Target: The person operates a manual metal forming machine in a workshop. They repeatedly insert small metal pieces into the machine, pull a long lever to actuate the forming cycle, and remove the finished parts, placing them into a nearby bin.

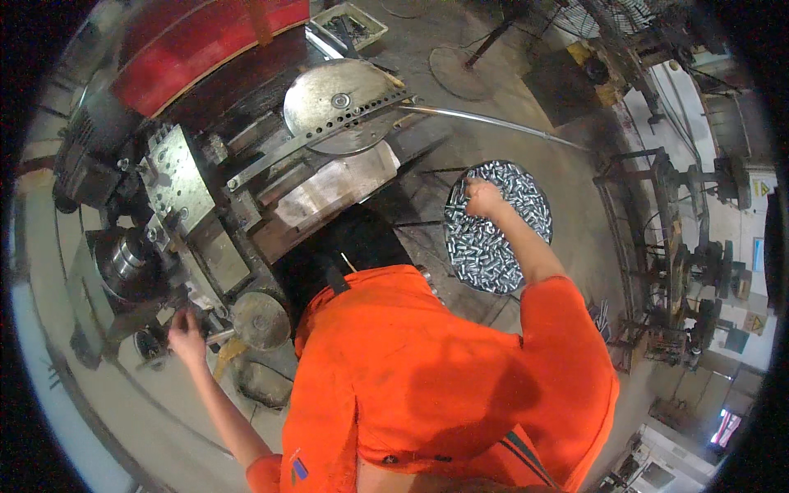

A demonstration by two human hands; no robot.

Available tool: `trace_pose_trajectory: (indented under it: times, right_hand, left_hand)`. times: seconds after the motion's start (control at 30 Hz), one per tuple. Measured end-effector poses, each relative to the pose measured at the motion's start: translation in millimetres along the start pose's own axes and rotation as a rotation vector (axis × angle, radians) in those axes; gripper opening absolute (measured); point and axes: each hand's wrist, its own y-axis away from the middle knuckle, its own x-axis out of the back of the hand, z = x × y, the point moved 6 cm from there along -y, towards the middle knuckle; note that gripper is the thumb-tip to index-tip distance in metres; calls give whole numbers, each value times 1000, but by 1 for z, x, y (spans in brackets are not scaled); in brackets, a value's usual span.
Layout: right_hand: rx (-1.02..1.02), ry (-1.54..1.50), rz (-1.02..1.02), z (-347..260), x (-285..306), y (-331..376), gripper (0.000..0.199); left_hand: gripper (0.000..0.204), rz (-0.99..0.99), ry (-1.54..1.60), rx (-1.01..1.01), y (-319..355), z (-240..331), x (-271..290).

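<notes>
My right hand [485, 200] reaches over a round tub [446, 232] heaped with short, shiny metal cylinders [497, 255]. Its fingers are curled together at the upper left of the heap; what they hold, if anything, is hidden. My left hand [187, 337] is at the front of a lathe-like machine [177, 181], with its fingers bent up against small metal parts. I cannot make out what they grip. Just above that hand is the machine's round, bright spindle end [127, 258]. A round metal knob or disc [260, 320] lies to its right.
A large metal disc [325, 90] and a perforated bar [312, 135] lie on the machine bed. A long rod [501, 126] sticks out to the right above the tub. A tray [362, 25] of parts stands at the back; dark metal racks [657, 246] stand at right.
</notes>
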Motion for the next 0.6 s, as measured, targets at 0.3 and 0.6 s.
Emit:
trace_pose_trajectory:
  times: [0.3,0.6]
  right_hand:
    - [-24,-11,-37,25,-15,-21,43]
    - [299,-662,351,-87,110,45,40]
  left_hand:
    - [30,-3,-45,51,-4,-5,-2]
    - [19,-43,405,-6,13,65,30]
